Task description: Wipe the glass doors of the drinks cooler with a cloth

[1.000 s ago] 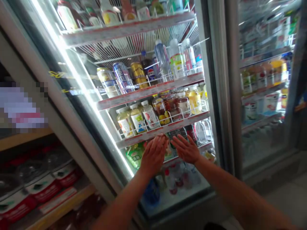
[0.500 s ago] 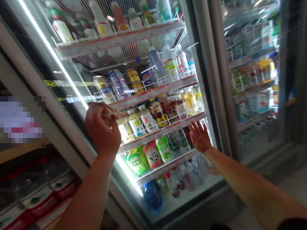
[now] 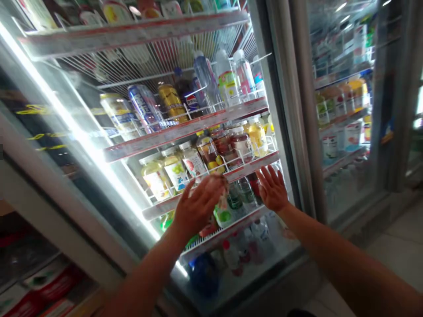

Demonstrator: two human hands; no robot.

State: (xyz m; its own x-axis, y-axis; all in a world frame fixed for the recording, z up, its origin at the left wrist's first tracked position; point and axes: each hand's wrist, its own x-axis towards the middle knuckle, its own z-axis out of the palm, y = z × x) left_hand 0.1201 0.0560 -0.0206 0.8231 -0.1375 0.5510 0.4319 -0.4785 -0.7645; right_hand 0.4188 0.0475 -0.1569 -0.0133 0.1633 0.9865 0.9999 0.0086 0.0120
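My left hand (image 3: 197, 206) lies against the glass door (image 3: 99, 145) of a lit drinks fridge, level with the third shelf. A small crumpled rag (image 3: 219, 181) shows under its fingertips, pressed to the glass. My right hand (image 3: 272, 189) is flat on the same door a little to the right, fingers spread, holding nothing. Behind the glass stand juice bottles (image 3: 175, 169), cans (image 3: 145, 108) and water bottles (image 3: 228, 79) on white wire shelves.
The metal door frame (image 3: 297, 110) runs just right of my right hand, with a second glass-door fridge (image 3: 343, 97) beyond it. Low on the left is a wooden shelf with red and white packs (image 3: 49, 281). Tiled floor (image 3: 390, 251) shows at the lower right.
My left hand swept from the door's left side, up by the second shelf, down and right to the middle of the glass with the rag. My right hand stayed flat in nearly the same place.
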